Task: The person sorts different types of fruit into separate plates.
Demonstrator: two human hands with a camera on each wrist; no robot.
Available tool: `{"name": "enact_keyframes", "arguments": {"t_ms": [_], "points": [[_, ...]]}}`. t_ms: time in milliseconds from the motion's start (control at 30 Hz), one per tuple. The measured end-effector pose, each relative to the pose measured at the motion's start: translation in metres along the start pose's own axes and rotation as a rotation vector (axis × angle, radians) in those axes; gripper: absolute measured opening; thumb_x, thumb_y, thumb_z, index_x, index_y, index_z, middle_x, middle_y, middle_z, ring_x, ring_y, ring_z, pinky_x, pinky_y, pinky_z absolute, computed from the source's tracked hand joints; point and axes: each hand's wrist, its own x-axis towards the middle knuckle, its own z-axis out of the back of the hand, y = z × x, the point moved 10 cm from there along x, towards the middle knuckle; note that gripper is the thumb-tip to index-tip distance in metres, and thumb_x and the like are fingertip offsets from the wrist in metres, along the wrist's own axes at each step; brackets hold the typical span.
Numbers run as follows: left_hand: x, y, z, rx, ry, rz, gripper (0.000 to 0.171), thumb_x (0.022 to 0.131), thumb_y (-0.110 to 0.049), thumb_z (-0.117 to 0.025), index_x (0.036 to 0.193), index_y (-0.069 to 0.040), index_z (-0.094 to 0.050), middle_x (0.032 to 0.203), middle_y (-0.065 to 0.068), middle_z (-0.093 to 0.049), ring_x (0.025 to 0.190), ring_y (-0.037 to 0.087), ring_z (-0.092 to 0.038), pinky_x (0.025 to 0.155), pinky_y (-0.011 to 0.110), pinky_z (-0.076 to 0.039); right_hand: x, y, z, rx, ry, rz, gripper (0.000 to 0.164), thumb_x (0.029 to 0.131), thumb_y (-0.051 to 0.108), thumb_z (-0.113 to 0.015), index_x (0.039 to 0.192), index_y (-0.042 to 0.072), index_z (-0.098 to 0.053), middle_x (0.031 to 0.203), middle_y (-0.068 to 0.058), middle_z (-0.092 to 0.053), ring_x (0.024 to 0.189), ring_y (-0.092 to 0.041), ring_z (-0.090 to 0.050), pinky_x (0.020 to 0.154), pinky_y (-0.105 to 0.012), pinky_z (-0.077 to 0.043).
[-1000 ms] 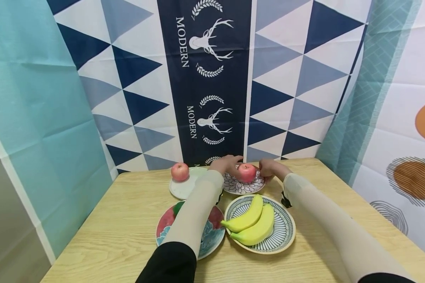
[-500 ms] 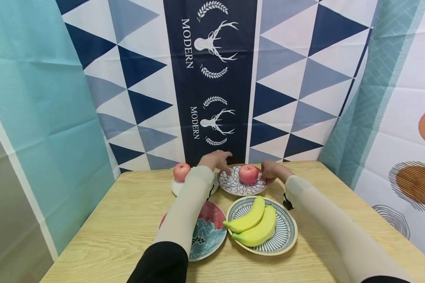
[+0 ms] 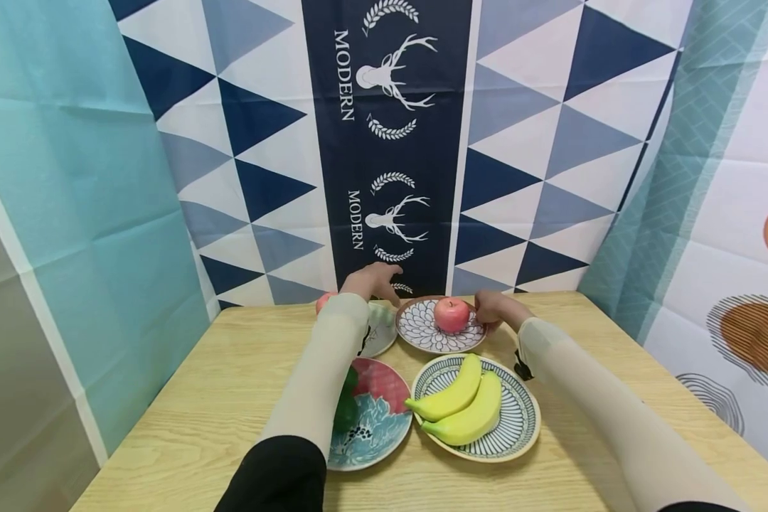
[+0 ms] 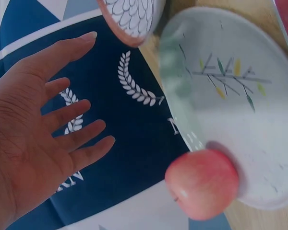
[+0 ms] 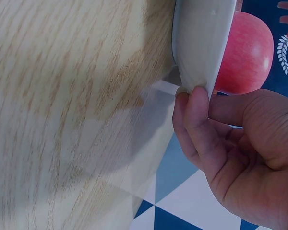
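Observation:
My right hand [image 3: 498, 308] pinches the right rim of a brown-edged plate with a petal pattern [image 3: 417, 326]. Its thumb is on the upper side and fingers underneath, seen in the right wrist view. A red apple [image 3: 451, 314] sits on that plate. Over the back of the pale plate with a twig design [image 4: 221, 129], my left hand [image 3: 371, 281] hovers with fingers spread and holds nothing. Another apple [image 4: 204, 184] rests at the pale plate's edge, mostly hidden behind my left arm in the head view.
Two bananas [image 3: 467, 412] lie on a blue-lined plate [image 3: 521, 419] in front. Left of it, a pink and teal flower plate [image 3: 384, 448] holds something dark green [image 3: 345, 412], partly covered by my left arm. Printed cloth [image 3: 390, 142] hangs behind the table [image 3: 185, 412].
My left hand has moved left, away from the petal plate and its apple, to over the pale plate. My right hand stays at the petal plate's right rim.

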Motion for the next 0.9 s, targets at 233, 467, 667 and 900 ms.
{"name": "enact_keyframes", "arguments": {"t_ms": [233, 467, 667, 900], "points": [[-0.002, 0.024, 0.001, 0.010, 0.011, 0.032, 0.086, 0.086, -0.033, -0.088, 0.160, -0.021, -0.047, 0.163, 0.009, -0.045, 0.149, 0.030, -0.041, 0.117, 0.054, -0.040, -0.002, 0.001, 0.001, -0.007, -0.006, 0.007, 0.012, 0.098, -0.001, -0.065, 0.103, -0.008, -0.058, 0.090, -0.019, -0.064, 0.060, -0.016, -0.069, 0.058, -0.028, -0.060], [-0.009, 0.045, 0.003, 0.045, 0.007, 0.045, 0.084, 0.087, -0.031, -0.088, 0.159, -0.018, -0.048, 0.162, 0.012, -0.046, 0.149, 0.031, -0.041, 0.118, 0.051, -0.040, 0.000, 0.000, -0.001, -0.019, 0.002, 0.004, 0.010, 0.098, -0.001, -0.065, 0.102, -0.007, -0.058, 0.090, -0.019, -0.065, 0.060, -0.016, -0.069, 0.058, -0.028, -0.060], [-0.024, 0.068, 0.005, 0.025, -0.005, 0.107, 0.079, 0.089, -0.027, -0.087, 0.158, -0.019, -0.050, 0.161, 0.010, -0.047, 0.149, 0.029, -0.043, 0.117, 0.051, -0.040, 0.001, -0.001, -0.001, -0.043, 0.003, 0.003, 0.009, 0.098, -0.001, -0.065, 0.101, -0.007, -0.059, 0.090, -0.019, -0.065, 0.061, -0.016, -0.069, 0.058, -0.027, -0.059], [-0.029, 0.088, 0.002, -0.006, 0.003, 0.151, 0.078, 0.089, -0.024, -0.086, 0.158, -0.018, -0.050, 0.160, 0.009, -0.049, 0.147, 0.030, -0.045, 0.117, 0.053, -0.040, 0.001, 0.000, 0.000, -0.035, -0.009, 0.002, 0.011, 0.099, 0.000, -0.065, 0.102, -0.007, -0.058, 0.091, -0.020, -0.063, 0.060, -0.017, -0.068, 0.057, -0.028, -0.059]]}}
